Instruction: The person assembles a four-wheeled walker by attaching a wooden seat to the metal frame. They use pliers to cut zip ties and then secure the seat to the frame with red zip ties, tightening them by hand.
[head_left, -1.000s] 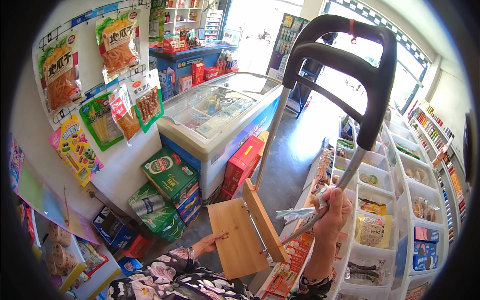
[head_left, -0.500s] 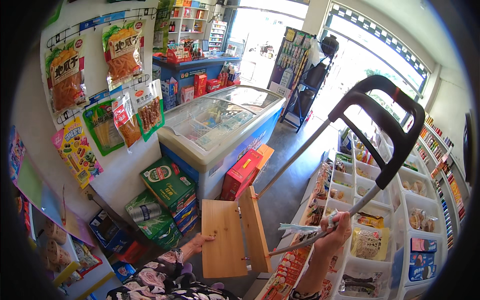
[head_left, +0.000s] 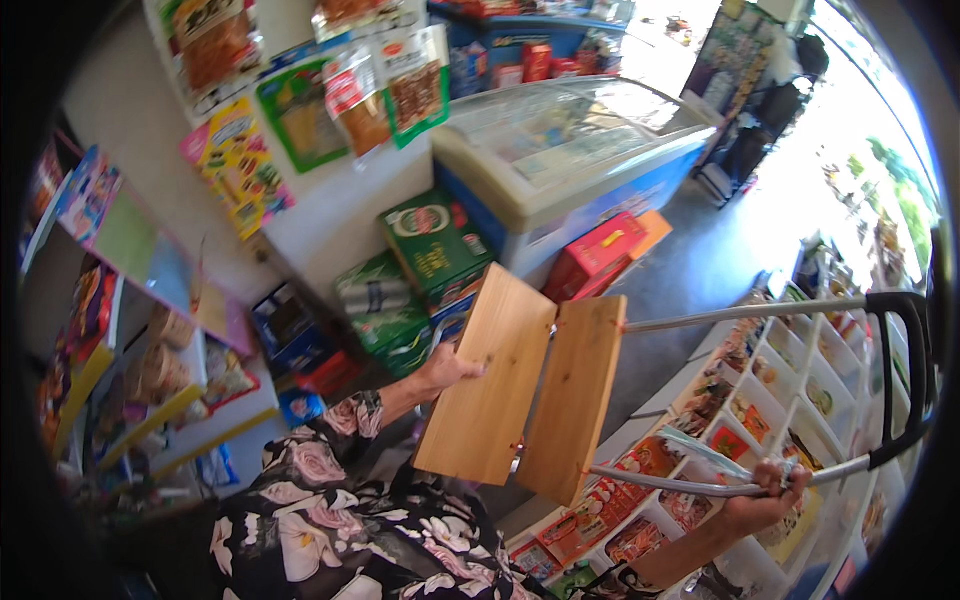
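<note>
I hold up a piece made of two hinged wooden boards [head_left: 488, 375] joined to a bent metal tube frame [head_left: 740, 313] with a black U-shaped handle [head_left: 912, 385] at its far right end. It looks like a folding hand cart, though no wheels show. My left hand [head_left: 448, 371] is closed on the left edge of the wider board. Around the lower metal tube, my right hand [head_left: 780, 490] is wrapped, beside a pale strip of plastic or cloth [head_left: 705, 450] that hangs at the tube. The boards sit tilted, with a gap between them.
Ahead stands a glass-topped chest freezer [head_left: 560, 140], with a red box [head_left: 597, 255] and green cartons [head_left: 435, 250] beside it. White bins of packaged snacks [head_left: 830, 350] line the right. Snack bags [head_left: 240, 165] hang at left above a shelf rack [head_left: 190, 400].
The handle has swung down and to the right, so the tubes now lie nearly level. Both hands keep hold, and the view has turned lower and leftward.
</note>
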